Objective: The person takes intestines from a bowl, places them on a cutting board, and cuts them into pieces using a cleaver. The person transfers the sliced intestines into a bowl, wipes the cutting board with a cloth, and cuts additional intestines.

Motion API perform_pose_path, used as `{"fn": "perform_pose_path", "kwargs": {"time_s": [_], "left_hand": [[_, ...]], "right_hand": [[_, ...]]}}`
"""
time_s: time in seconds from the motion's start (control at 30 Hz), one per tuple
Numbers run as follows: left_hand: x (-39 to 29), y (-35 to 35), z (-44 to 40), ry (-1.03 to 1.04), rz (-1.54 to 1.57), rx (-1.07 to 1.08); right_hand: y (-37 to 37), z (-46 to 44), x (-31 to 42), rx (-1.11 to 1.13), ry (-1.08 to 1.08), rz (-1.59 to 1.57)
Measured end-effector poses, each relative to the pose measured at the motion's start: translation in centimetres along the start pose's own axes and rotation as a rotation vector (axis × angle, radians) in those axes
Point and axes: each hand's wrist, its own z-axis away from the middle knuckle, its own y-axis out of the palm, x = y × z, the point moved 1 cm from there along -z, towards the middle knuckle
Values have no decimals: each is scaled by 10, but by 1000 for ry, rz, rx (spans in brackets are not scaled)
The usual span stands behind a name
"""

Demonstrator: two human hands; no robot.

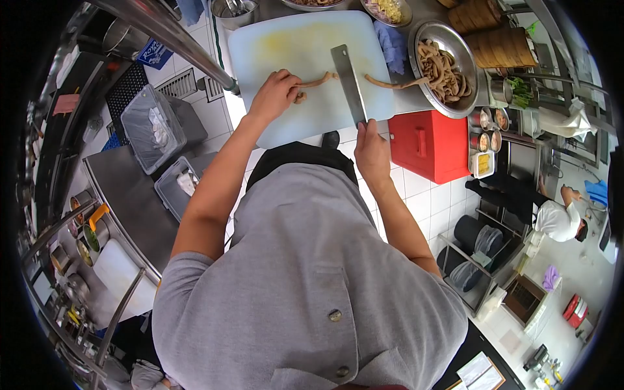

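Observation:
A long brown strip, which looks like cooked intestine, lies on the white cutting board. My left hand has its fingers curled down on the left end of this strip. Below those fingertips rests a short brown piece. My right hand grips the handle of a cleaver, whose blade slants across the board, just right of the strip's end. Another brown strip stretches from the board to the rim of a metal bowl holding many similar strips.
A blue cloth lies between board and bowl. Bamboo steamers stand behind the bowl. A red box is below right, beside small food containers. Lined bins stand at left. Another person is at far right.

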Motion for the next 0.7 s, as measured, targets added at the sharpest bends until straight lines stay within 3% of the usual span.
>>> {"fn": "perform_pose_path", "kwargs": {"time_s": [0.17, 0.27, 0.4, 0.63, 0.7], "left_hand": [[0, -3, 0, 8, 6, -18], [4, -2, 4, 0, 21, -15], [5, 1, 6, 38, 46, -78], [5, -2, 6, 20, 37, -73], [5, 0, 9, -11, 70, -75]], "right_hand": [[4, -5, -1, 116, 13, 141], [0, 1, 3, 45, 6, 0], [4, 0, 11, 150, -1, 93], [-3, 3, 21, 99, 13, 46], [1, 6, 24, 208, 33, 107]]}}
